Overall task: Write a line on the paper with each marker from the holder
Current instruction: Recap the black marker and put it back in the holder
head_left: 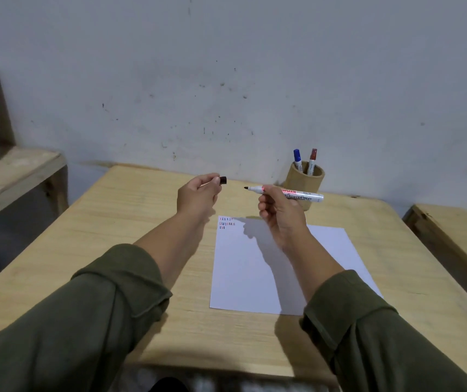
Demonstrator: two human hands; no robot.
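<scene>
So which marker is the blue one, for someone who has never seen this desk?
Start at the wooden table against the grey wall. At its far edge, behind the paper, stands a round tan holder with two capped markers. The blue marker is the left one, with a blue cap, while its neighbour has a dark red cap.

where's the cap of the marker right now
In the head view the dark cap is pinched in the left hand, held above the table, left of the uncapped marker in the right hand.
</scene>
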